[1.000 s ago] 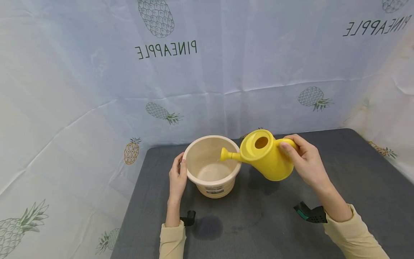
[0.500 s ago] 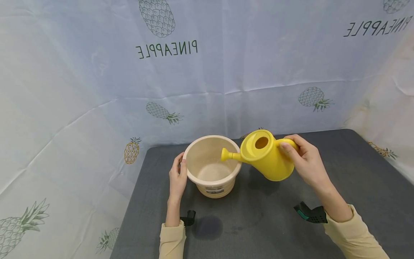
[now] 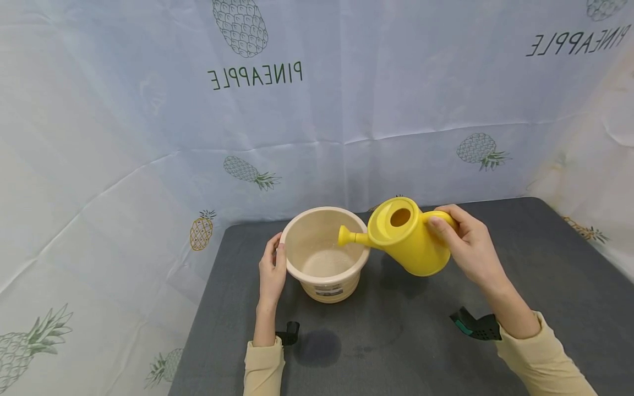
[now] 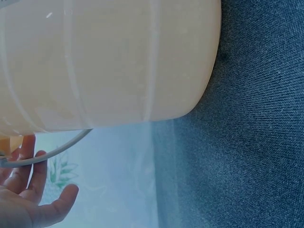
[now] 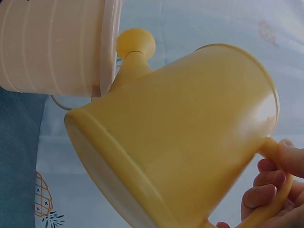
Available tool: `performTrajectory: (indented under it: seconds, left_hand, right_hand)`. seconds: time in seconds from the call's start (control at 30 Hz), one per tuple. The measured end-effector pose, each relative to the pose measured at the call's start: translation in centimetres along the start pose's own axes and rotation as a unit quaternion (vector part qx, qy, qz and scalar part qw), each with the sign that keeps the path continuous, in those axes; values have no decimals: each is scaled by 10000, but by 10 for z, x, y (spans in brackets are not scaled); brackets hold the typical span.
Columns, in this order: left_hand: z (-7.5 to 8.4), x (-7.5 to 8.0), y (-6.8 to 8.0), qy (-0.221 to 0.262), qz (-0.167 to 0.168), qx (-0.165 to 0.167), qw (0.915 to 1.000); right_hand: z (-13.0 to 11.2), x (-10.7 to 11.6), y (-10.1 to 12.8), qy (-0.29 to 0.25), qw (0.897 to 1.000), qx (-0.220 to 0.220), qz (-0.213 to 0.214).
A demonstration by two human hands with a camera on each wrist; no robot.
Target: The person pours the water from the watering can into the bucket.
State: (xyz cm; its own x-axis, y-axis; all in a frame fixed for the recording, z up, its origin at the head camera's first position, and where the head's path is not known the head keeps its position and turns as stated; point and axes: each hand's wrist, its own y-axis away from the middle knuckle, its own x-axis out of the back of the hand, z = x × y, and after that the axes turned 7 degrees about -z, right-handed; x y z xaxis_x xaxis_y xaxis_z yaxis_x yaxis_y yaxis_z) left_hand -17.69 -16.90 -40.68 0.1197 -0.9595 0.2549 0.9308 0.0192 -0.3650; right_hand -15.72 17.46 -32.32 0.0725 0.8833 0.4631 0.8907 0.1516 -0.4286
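The right hand (image 3: 468, 247) grips the handle of the yellow can (image 3: 403, 236), tilted with its spout over the bucket (image 3: 324, 253). The left hand (image 3: 272, 272) lies open against the bucket's left side. Pouring seems underway; whether water flows, I cannot tell.

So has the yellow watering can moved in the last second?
No. The yellow watering can keeps its spout over the beige bucket's rim, same tilt.
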Motion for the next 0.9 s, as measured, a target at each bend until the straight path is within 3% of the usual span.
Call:
performTrajectory:
  seconds: [0.9]
  left_hand:
    - [1,1,1,-7,-13,32,10000]
  right_hand:
    - [-2,1,-1,-38,10000,32,6]
